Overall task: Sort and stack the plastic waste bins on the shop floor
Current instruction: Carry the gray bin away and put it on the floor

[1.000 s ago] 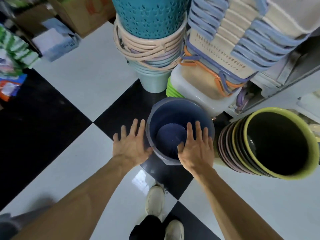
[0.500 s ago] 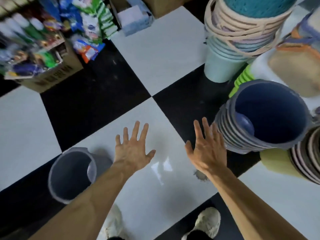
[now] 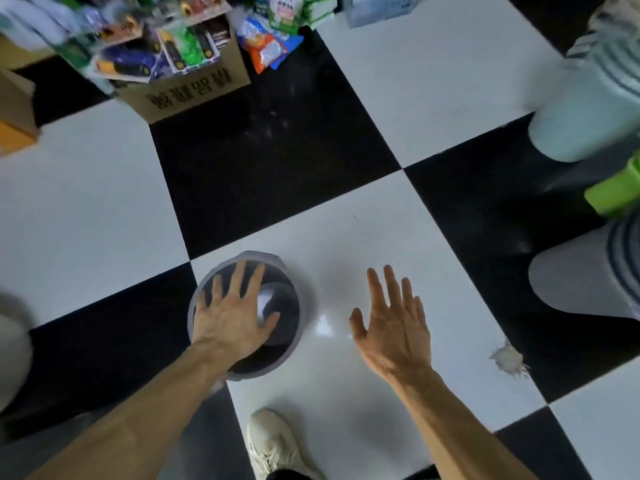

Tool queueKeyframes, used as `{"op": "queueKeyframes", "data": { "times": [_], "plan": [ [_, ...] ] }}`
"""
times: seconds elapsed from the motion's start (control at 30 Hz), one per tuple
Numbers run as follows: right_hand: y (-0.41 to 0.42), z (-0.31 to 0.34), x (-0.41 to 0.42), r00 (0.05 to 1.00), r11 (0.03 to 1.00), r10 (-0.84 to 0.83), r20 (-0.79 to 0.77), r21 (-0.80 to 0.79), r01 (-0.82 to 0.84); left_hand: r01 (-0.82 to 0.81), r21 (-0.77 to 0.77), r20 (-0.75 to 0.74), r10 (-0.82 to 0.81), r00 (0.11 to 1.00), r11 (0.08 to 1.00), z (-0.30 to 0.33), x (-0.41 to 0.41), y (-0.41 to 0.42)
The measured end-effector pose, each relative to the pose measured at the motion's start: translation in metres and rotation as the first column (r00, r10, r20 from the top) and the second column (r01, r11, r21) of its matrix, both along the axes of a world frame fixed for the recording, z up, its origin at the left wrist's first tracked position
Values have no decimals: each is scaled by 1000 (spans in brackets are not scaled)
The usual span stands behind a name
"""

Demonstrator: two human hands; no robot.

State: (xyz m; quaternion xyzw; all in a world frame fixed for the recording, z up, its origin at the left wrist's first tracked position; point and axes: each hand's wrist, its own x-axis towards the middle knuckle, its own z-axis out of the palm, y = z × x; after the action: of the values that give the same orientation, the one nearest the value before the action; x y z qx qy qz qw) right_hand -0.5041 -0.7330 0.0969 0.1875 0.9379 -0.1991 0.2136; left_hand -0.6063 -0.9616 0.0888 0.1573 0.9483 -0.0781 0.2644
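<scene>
Left hand (image 3: 235, 322): fingers spread, flat over the mouth of a grey bin (image 3: 293, 303), gripping nothing. Right hand (image 3: 393, 323): open, empty, beside the bin, apart from it. Bin: upright on the floor (image 3: 346, 237), mouth up, at a tile corner. Near: shoe (image 3: 277, 445) below; box (image 3: 187, 95) of packets beyond, print unreadable; bin stacks (image 3: 585, 123) at right edge.

Open floor (image 3: 363, 98) lies far and between the hands. A grey bin (image 3: 294, 327) stands under the left hand (image 3: 232, 320). Far left is blocked by a carton (image 3: 194, 95), the right edge by stacked bins (image 3: 585, 116).
</scene>
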Motion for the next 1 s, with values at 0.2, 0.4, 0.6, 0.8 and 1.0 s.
{"op": "queueKeyframes", "data": {
  "times": [0.2,0.4,0.6,0.8,1.0],
  "plan": [
    [-82,-64,-32,1000,994,24,7,-105,-23,-150,-57,32,152,988,987,-62,-12,-76],
    [-127,-103,-55,992,975,-72,107,-203,92,-493,103,255,456,853,864,-105,-16,-110],
    [-127,-92,-62,986,968,-132,102,-199,151,-597,364,197,568,799,715,-84,-17,-98],
    [-80,-29,-61,947,928,-317,-61,-226,296,-688,439,128,718,685,578,-17,-26,-47],
    [9,61,-46,859,839,-485,-166,-366,403,-561,664,121,669,734,495,70,-23,43]
  ]
}}
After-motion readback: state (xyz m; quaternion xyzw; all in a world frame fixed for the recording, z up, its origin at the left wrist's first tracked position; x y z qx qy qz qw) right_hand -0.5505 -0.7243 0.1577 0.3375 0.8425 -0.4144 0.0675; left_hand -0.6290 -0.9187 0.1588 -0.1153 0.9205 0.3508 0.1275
